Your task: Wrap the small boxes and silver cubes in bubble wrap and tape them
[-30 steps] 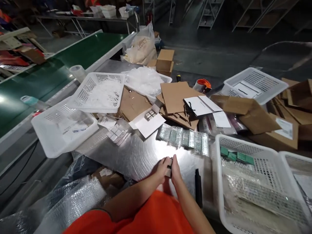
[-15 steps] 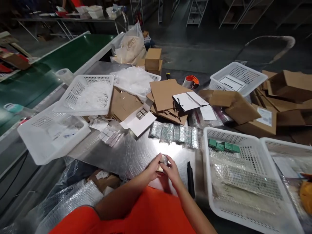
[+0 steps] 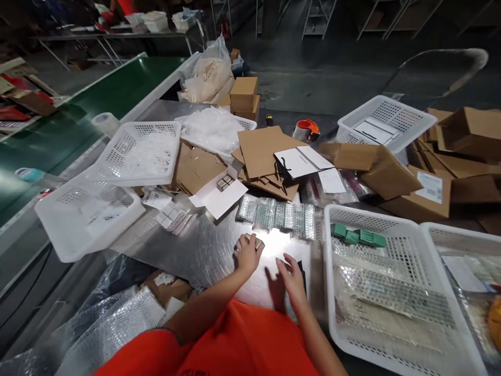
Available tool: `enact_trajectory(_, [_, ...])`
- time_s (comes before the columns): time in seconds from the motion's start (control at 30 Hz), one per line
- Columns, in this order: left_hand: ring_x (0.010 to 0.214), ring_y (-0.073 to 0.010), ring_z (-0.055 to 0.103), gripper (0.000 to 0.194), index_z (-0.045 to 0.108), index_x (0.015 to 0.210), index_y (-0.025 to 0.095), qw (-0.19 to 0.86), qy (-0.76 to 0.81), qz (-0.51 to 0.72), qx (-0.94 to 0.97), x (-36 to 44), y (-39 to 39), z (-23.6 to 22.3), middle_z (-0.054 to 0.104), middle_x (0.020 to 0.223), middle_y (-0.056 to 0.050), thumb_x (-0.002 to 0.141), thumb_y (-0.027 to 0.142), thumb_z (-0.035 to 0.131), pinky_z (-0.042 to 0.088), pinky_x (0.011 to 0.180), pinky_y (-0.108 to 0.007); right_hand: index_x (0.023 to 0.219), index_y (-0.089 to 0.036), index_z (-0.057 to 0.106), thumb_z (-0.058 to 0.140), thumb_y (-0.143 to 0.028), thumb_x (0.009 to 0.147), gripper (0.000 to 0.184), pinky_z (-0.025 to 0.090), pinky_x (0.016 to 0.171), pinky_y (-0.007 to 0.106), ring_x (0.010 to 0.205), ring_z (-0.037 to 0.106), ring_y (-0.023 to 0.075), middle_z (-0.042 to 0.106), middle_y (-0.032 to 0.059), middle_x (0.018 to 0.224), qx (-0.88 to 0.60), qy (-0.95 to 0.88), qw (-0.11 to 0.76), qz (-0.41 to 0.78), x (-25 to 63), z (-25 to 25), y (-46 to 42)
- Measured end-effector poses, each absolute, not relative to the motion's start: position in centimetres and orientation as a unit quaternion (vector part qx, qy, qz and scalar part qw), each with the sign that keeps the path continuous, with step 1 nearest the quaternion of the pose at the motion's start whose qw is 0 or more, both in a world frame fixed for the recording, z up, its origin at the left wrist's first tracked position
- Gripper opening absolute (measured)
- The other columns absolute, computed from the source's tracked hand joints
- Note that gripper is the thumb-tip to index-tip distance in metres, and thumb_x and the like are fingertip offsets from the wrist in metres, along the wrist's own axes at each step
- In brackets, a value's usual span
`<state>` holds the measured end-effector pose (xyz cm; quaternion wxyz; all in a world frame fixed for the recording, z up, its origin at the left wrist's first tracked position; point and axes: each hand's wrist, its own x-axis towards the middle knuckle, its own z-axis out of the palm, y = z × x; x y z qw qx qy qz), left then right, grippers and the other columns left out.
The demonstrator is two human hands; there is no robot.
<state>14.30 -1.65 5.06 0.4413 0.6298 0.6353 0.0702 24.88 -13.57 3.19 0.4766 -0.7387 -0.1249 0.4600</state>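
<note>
My left hand (image 3: 247, 254) rests on a small square box with a pale metallic top (image 3: 254, 242), fingers curled over it, on the steel table top (image 3: 207, 256). My right hand (image 3: 291, 279) is open and holds nothing, its fingers spread just above the steel. Beside those fingers, a black stick-like object (image 3: 301, 270) is mostly hidden by the hand. Further up lies a row of silvery bubble-wrap packets (image 3: 276, 216). Beyond them, a white card (image 3: 219, 198) carries a few small metallic cubes.
A white perforated basket (image 3: 332, 292) holding wrapped packets and green boxes stands right of my hands, with a second basket beyond it. More baskets, flattened cardboard and a tape dispenser (image 3: 307, 130) crowd the far table. A green conveyor belt (image 3: 66, 130) runs along the left.
My right hand has let go of the small box and moved right and toward me. The box now sits on the table under my left hand. The view has shifted slightly.
</note>
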Motion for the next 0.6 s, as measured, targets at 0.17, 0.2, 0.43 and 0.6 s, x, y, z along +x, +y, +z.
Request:
enact_trajectory(0.17, [0.142,-0.0413,0.027,0.045,0.058,0.138,0.03,0.303,0.62,0.002,0.724,16.5,-4.6,2.5,0.033,0.159,-0.014,0.094,0.038,0.059,0.021,0.114,-0.062,0.112,-0.022,0.059,0.059,-0.046,0.076,0.043,0.047,0.105,0.049,0.109,0.062,0.0313,0.063,0.0146,0.117,-0.826,-0.237,0.388,0.335,25.9,1.1,-16.3])
enact_trajectory(0.2, [0.143,-0.0417,0.027,0.048,0.056,0.141,0.029,0.299,0.621,-0.004,0.725,16.7,-4.9,2.5,0.031,0.16,-0.015,0.094,0.039,0.058,0.021,0.114,-0.063,0.115,-0.021,0.059,0.057,-0.04,0.076,0.043,0.045,0.107,0.05,0.112,0.06,0.032,0.062,0.0154,0.118,-0.825,-0.285,0.365,0.325,25.7,0.8,-16.3])
enact_trajectory(0.43, [0.146,-0.044,0.03,0.08,0.052,0.145,0.03,0.432,0.569,0.001,0.699,13.5,-1.4,4.6,0.03,0.163,-0.015,0.071,0.026,0.081,0.02,0.118,-0.063,0.148,-0.014,0.033,0.065,-0.023,0.069,0.087,0.035,0.113,0.055,0.14,0.038,0.039,0.04,0.0231,0.151,-0.788,-0.504,0.237,0.263,22.6,-0.4,-13.0])
enact_trajectory(0.6, [0.144,-0.0355,0.041,0.097,0.052,0.146,0.023,0.548,0.466,0.019,0.695,9.8,2.2,4.9,0.03,0.163,-0.013,0.054,0.001,0.074,0.034,0.119,-0.04,0.153,-0.011,0.021,0.07,-0.02,0.067,0.099,0.029,0.115,0.058,0.144,0.029,0.0426,0.036,0.0267,0.154,-0.775,-0.576,0.177,0.192,20.8,-0.9,-10.2])
